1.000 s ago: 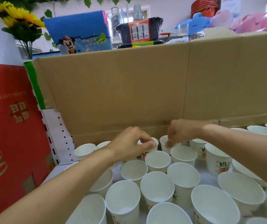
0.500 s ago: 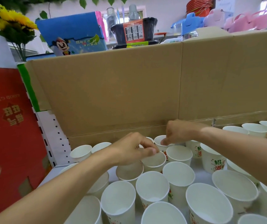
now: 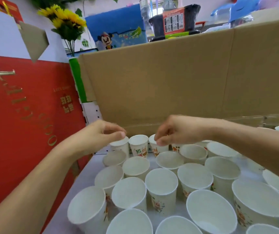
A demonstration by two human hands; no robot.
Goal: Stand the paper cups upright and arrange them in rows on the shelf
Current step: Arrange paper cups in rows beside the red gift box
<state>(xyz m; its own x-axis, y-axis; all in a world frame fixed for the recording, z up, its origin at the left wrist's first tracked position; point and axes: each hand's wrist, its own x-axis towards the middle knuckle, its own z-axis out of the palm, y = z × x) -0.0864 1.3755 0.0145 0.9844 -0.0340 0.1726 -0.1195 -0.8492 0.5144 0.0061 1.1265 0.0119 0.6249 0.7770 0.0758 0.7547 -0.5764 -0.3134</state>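
Paper cups (image 3: 161, 182) are standing upright, mouths up, crowding a white shelf (image 3: 86, 168) from the near edge back to a tall brown cardboard wall (image 3: 177, 78) that is closing off the rear. Largest in view after that wall, a red gift box (image 3: 25, 119) with gold lettering is leaning along the shelf's left side, and above the cardboard a blue printed box (image 3: 116, 29), a dark tub (image 3: 174, 21) with an orange label and a bunch of yellow sunflowers (image 3: 64, 17) are showing. Both bare forearms are reaching in from the lower corners toward the back row. The left hand (image 3: 99, 134) is curling palm-down over the leftmost back-row cup (image 3: 121, 146), its thumb and fingertips (image 3: 122, 134) touching that cup's rim in a narrow pinch. The right hand (image 3: 174, 130) is hanging over another back-row cup (image 3: 157, 149), fingers bunched close together with their tips at its rim; whether they are actually gripping it I cannot tell. Between those two, a cup with green and red printing (image 3: 138, 146) is standing free, touching neither hand. Nearer cups are sitting packed rim to rim in rough, uneven lines, some carrying a floral print on their sides.
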